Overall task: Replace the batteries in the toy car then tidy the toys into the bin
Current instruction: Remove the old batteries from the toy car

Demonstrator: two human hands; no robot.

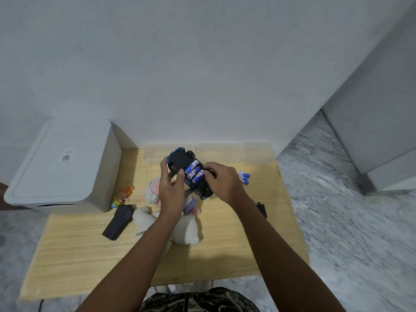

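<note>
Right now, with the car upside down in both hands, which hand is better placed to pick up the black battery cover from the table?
Right. The battery cover lies near the table's right edge, beside the right forearm. The left hand grips the toy car; the right hand only works at the batteries.

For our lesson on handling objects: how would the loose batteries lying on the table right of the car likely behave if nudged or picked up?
The loose batteries are smooth cylinders lying on their sides on the flat wooden table, so a nudge would probably roll them. They look rigid, not floppy. Being small and glossy, they may slip from a loose pinch.
</note>
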